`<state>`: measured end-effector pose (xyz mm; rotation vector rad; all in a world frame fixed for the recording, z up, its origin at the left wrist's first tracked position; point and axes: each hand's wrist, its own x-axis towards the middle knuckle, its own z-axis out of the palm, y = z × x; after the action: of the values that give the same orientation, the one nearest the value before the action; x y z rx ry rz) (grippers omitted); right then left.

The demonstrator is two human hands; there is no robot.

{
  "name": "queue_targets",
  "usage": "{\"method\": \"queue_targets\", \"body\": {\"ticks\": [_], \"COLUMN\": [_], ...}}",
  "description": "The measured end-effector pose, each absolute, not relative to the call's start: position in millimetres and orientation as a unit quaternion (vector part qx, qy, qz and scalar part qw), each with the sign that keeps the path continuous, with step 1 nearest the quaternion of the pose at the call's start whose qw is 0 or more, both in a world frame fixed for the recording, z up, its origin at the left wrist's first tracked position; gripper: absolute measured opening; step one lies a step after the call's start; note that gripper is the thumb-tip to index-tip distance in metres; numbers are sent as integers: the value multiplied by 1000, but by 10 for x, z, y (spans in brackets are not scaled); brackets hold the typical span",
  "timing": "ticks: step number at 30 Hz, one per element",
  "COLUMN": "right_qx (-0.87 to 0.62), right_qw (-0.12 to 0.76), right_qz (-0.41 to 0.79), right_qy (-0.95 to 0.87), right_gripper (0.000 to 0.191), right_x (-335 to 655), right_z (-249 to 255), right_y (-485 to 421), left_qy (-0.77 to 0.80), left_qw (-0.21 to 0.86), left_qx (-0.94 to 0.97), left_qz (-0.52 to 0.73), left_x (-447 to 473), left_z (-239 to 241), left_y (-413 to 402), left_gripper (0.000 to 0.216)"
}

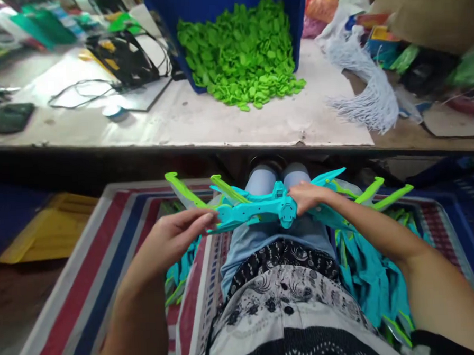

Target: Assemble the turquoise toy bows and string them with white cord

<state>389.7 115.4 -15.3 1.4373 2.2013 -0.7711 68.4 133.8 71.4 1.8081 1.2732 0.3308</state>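
Observation:
Above my lap lies a turquoise plastic frame [247, 213] with a hub at its middle and lime-green hooked arms sticking out to both sides. I cannot tell exactly what it is. At its left end, the thumb and fingers of my left hand [186, 232] pinch the turquoise arm. My right hand [306, 196] is closed around the frame just right of the hub, hiding part of it. More turquoise and green pieces of the same kind [375, 276] are heaped at my right side. A smaller pile [182, 273] shows at my left.
On the workbench [226, 126] ahead, a tipped blue bin [303, 31] spills small bright green pieces [246, 55]. White strings [370, 96] hang over its right part. A black device with cables [125, 59] and a phone [7, 118] are at left. Striped sheeting [102, 269] lies beside me.

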Motion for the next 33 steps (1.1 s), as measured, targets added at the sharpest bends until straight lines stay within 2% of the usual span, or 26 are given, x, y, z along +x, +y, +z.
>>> {"method": "queue_targets", "body": {"ticks": [5, 7, 10, 12, 16, 19, 27, 29, 33], "right_qx": [499, 510, 527, 554, 611, 615, 477, 463, 489], "right_qw": [219, 213, 194, 166, 100, 98, 136, 127, 48], "right_qz": [-271, -252, -227, -197, -140, -192, -436, -456, -418], "right_qy": [793, 794, 796, 792, 773, 759, 751, 750, 764], "right_gripper": [36, 41, 44, 46, 35, 30, 63, 67, 68], "right_x": [3779, 3757, 3734, 3716, 3660, 3647, 3774, 3750, 3698], "right_z": [-163, -180, -232, -271, -341, -395, -580, -601, -624], "right_y": [1286, 1256, 1145, 1026, 777, 732, 1054, 1056, 921], "left_qy": [417, 391, 363, 356, 368, 391, 347, 344, 353], "left_qw": [383, 355, 357, 374, 400, 415, 412, 414, 443], "left_qx": [821, 849, 849, 838, 825, 816, 842, 843, 824], "left_qz": [75, 2, -143, -178, -151, -93, -27, -11, -9], "left_x": [1490, 1876, 2316, 2463, 2499, 2481, 2551, 2543, 2491], "left_z": [413, 163, -224, -431, -697, -832, -1052, -1064, -1045], "left_y": [1886, 2066, 2176, 2180, 2222, 2338, 2508, 2500, 2505], "left_gripper": [44, 44, 59, 66, 56, 52, 54, 55, 51]}}
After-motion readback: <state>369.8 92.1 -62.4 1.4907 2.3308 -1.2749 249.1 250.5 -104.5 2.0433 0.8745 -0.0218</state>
